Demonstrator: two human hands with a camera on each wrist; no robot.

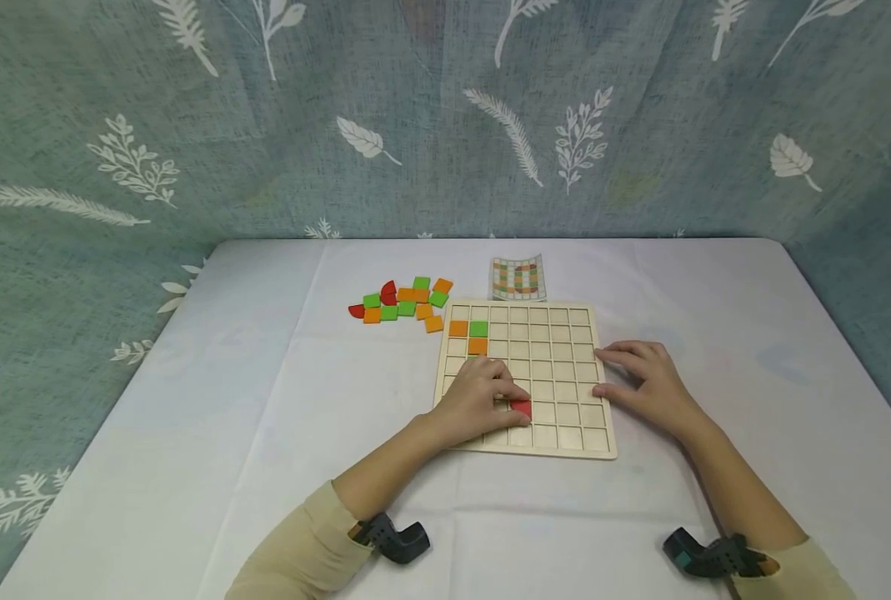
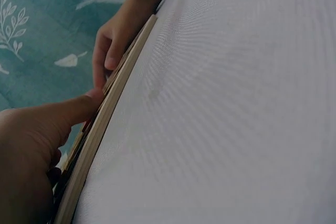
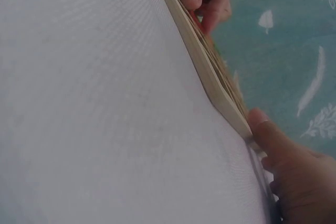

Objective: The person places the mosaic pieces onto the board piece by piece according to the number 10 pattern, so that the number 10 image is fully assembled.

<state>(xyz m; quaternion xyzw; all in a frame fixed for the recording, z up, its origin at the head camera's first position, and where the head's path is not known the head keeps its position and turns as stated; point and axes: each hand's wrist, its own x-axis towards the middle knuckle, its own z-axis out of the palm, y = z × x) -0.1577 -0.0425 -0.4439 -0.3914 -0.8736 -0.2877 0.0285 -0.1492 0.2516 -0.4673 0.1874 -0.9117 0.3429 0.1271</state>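
In the head view a pale wooden grid board (image 1: 565,412) lies on the table, divided into square cells. My left hand (image 1: 477,402) is over its lower left part, with a red piece (image 1: 521,408) pinched between thumb and fingers at a cell; its outline is partly covered. Orange tiles (image 1: 458,328) and a green tile (image 1: 478,328) sit in the board's upper left cells, another green one half hidden behind the hand. At the right edge my right hand (image 1: 651,387) touches the rim, thumb and fingers spread apart. In the right wrist view its thumb (image 3: 262,124) rests on the rim.
Loose orange, green and red pieces (image 1: 406,308) lie in a group left of the board's top corner. A small printed pattern card (image 1: 518,277) is behind the board. Leaf-patterned cloth (image 1: 430,125) hangs beyond the table's far edge.
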